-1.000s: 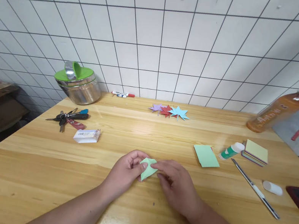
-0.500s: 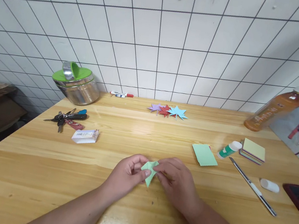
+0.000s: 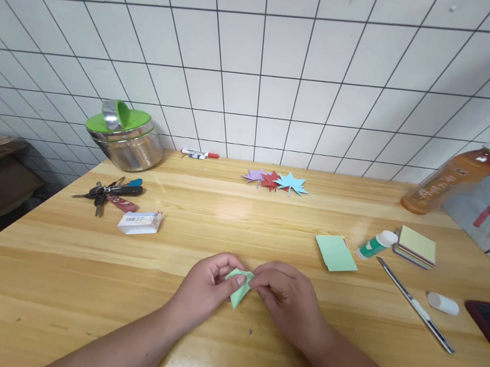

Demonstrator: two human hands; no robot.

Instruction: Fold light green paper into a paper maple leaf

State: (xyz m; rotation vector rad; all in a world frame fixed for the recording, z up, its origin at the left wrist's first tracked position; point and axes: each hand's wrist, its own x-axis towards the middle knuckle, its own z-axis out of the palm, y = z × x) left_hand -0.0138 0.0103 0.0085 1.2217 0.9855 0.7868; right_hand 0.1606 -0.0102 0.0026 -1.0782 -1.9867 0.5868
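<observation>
A small folded piece of light green paper (image 3: 237, 297) is held just above the wooden table, its pointed end towards me. My left hand (image 3: 207, 282) pinches it from the left, thumb on top and fingers behind. At its right upper corner, my right hand (image 3: 289, 296) has thumb and forefinger closed on the paper's edge. The right hand's fingertips partly hide that corner. To the right lies a square light green paper sheet (image 3: 335, 254), with a bit of red showing beneath its edge.
Paper maple leaves (image 3: 291, 183) and a marker (image 3: 199, 154) lie along the wall. A steel pot (image 3: 131, 144), keys (image 3: 104, 191) and a small box (image 3: 140, 222) are left. Right are a glue stick (image 3: 376, 245), note pad (image 3: 416, 246), cutter knife (image 3: 415, 307), white cap (image 3: 442, 303) and bottle (image 3: 455, 176).
The folded paper has shifted slightly left and towards me and turned a little. My right fingers have moved from its middle to its right corner. The left hand barely moved.
</observation>
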